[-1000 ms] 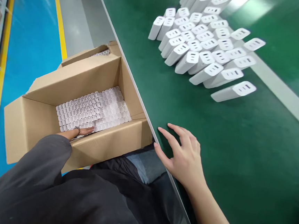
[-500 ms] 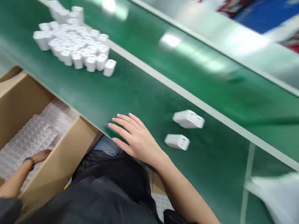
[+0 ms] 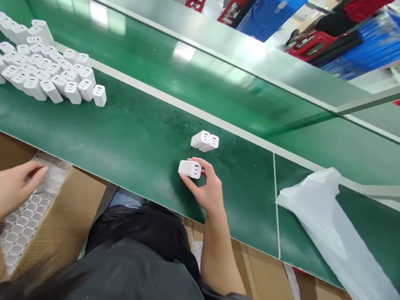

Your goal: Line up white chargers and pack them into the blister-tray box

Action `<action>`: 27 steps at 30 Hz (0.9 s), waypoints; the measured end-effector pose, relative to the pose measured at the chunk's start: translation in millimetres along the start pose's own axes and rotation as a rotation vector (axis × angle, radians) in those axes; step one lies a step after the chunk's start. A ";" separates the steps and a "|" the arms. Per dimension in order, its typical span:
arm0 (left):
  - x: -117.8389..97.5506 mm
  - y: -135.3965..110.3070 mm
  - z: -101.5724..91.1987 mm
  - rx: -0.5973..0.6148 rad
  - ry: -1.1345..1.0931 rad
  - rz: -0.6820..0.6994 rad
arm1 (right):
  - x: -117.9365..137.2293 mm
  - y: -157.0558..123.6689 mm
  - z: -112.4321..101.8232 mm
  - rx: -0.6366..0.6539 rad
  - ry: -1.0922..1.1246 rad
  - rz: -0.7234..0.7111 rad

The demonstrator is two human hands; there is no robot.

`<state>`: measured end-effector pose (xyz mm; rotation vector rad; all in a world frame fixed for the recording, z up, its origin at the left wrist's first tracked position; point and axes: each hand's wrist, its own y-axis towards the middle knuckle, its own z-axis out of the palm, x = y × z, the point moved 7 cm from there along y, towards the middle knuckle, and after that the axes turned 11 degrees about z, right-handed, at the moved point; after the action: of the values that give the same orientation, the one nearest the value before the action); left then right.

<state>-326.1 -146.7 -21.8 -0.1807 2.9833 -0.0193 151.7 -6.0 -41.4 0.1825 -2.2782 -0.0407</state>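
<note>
Far left on my feed, the left hand point(image 3: 2, 193) hangs over the open carton point(image 3: 69, 208) and its clear tray point(image 3: 21, 228), off the near edge of the green surface point(image 3: 140, 149). Fingers half curled, tips close to the thumb; I see nothing in them, but the palm side is hidden so can't tell if it's holding anything. Past that, a bunch of chargers point(image 3: 55, 68) sits toward the surface's far left corner, most of them port end up

Then the bit that matters imo: 1 white charger point(image 3: 185, 168), well in from the surface's near edge, right in the pinch of the right hand point(image 3: 210, 188). Grip is closed to about the charger's width, thumb on the side toward the near edge, fingers on the side toward the far edge. Long axis runs left to right across my view, port end pointing back at the palm, so I reckon any move hinges on that. Can't swear whether it's stood on end or lying down. Left hand is well apart from it, so the right is clearly nearer

Just beyond it toward the far edge, 2 more chargers point(image 3: 200, 141) side by side, then a plastic bag point(image 3: 323, 217) over the surface's right end
</note>
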 end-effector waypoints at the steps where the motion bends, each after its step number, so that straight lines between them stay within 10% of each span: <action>1: -38.4 8.9 -6.7 -0.049 -0.041 0.072 | 11.8 -0.8 6.5 0.032 0.092 -0.026; 4: -142.2 25.3 -2.4 -0.073 -0.429 0.383 | 51.4 -4.9 23.9 0.142 0.303 -0.154; 8: -199.7 25.8 13.4 -0.049 -0.660 0.579 | 100.3 -13.4 36.2 0.186 0.295 -0.382; 27: -219.8 11.8 -5.7 -0.274 -0.676 0.709 | 144.2 -40.3 55.8 0.273 0.279 -0.521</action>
<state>-112.8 -108.4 16.8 0.6962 2.2081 0.4343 21.4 -68.6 26.6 0.8667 -1.8976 0.0237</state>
